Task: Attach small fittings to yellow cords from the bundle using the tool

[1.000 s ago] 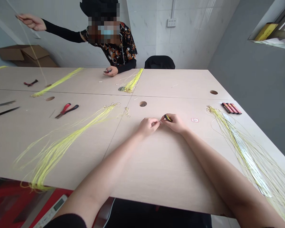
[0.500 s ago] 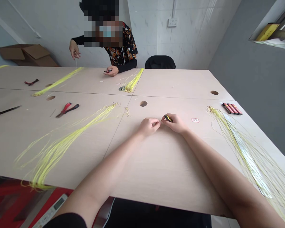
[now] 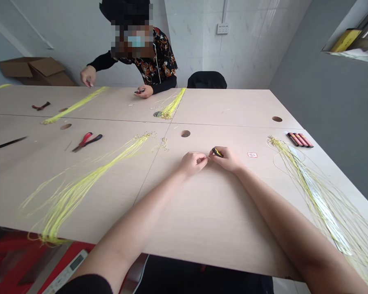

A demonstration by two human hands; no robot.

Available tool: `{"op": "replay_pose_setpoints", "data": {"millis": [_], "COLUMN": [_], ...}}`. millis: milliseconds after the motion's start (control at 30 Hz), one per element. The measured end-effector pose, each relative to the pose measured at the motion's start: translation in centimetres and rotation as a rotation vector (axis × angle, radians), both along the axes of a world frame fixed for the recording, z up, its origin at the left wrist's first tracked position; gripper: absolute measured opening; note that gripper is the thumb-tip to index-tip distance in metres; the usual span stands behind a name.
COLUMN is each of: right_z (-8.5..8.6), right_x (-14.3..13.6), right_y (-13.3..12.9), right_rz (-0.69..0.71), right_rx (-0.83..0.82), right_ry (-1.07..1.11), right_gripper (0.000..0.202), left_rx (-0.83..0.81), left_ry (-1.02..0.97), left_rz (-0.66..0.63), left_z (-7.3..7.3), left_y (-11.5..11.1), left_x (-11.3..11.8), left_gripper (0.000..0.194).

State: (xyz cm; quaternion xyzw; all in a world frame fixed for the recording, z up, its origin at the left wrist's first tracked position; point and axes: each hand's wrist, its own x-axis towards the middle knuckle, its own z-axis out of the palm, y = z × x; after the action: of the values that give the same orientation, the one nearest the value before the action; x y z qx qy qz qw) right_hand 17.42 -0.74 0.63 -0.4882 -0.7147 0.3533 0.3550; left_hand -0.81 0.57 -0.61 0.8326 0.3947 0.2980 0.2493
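Near the middle of the table (image 3: 221, 212), my left hand (image 3: 194, 162) is closed in a pinch, its fingertips almost touching those of my right hand. What it pinches is too small to make out. My right hand (image 3: 225, 158) is closed around a small black and yellow tool (image 3: 217, 152). A small red-edged label (image 3: 252, 155) lies to the right of it. Left of my hands a bundle of yellow cords (image 3: 102, 169) is spread out. Another cord bundle (image 3: 306, 179) lies on the right over a shiny strip (image 3: 323, 204).
Red and black pliers (image 3: 86, 142) and a black blade-like tool (image 3: 11, 142) lie at left. Several red batteries or tubes (image 3: 299, 140) sit at right. Across the table a person (image 3: 159, 53) leans over more cords (image 3: 173, 104). A round hole (image 3: 185, 134) lies beyond my hands.
The other person's hand at the left has moved left and down toward the table. My two hands have hardly moved.
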Motion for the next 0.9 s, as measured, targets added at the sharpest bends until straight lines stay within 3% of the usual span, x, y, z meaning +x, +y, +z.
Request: {"op": "replay_pose_setpoints", "data": {"millis": [900], "right_z": [0.21], "right_x": [-0.14], "right_y": [-0.19], "right_rz": [0.003], "right_rx": [0.001], "right_ry": [-0.005], "right_gripper": [0.018], "left_rx": [-0.018], "left_ry": [-0.006], "left_rz": [0.003], "left_z": [0.04], "left_y": [-0.07], "left_x": [0.00], "left_gripper": [0.025]}}
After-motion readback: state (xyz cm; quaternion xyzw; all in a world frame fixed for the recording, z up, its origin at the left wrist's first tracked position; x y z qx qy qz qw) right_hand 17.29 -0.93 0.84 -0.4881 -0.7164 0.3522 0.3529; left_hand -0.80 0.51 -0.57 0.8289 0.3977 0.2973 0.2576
